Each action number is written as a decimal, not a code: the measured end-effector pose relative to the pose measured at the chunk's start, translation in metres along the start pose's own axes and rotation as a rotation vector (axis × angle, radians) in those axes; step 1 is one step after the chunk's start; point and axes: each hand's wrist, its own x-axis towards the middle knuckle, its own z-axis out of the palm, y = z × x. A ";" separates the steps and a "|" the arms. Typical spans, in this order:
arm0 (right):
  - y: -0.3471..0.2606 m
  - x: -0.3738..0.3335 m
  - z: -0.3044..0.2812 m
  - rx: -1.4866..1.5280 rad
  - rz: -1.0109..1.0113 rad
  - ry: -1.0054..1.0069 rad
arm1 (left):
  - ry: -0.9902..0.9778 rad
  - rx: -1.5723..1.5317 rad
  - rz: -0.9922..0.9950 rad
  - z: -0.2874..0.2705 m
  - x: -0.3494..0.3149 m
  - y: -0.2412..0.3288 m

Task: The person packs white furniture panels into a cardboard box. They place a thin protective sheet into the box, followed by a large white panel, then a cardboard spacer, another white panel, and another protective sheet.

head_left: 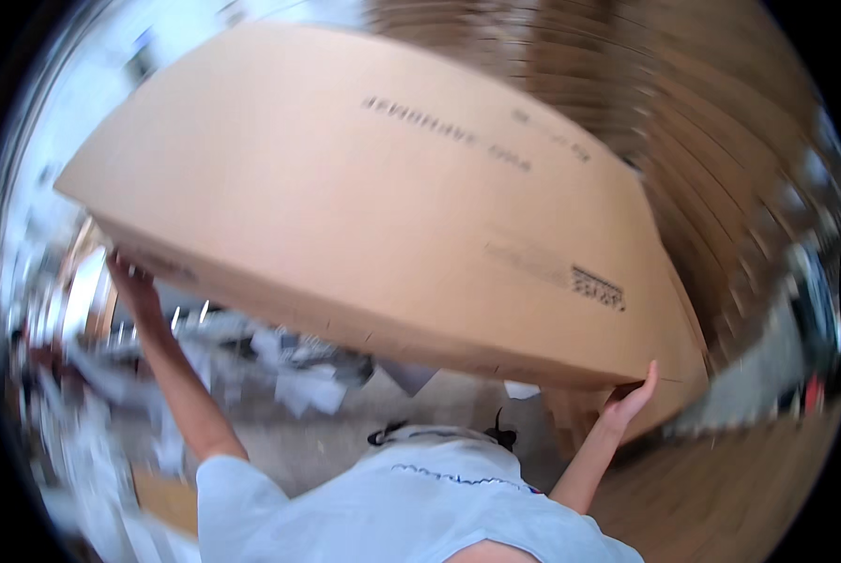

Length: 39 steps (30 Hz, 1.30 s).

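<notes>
A large brown cardboard box (345, 206), long and flat, spans the view in front of me, tilted with its left end farther off. Dark print and a black square mark show on its broad top face. My left hand (137, 281) grips the near lower edge at the left end, its fingers partly tucked under the box. At the right end my right hand (631, 399) holds the near bottom corner, the thumb up along the side and the other fingers hidden beneath. Both arms reach out, and the box is held off the floor.
Tall stacks of brown cardboard (711, 169) rise behind and to the right. White sheets (308, 389) lie scattered over the grey floor (449, 399) below the box. More brown cardboard (711, 488) lies at the lower right. The left side is smeared by motion.
</notes>
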 end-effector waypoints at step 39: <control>0.732 -0.538 0.463 -0.908 0.072 -1.263 | 0.941 0.180 -0.586 -0.612 -0.125 -0.030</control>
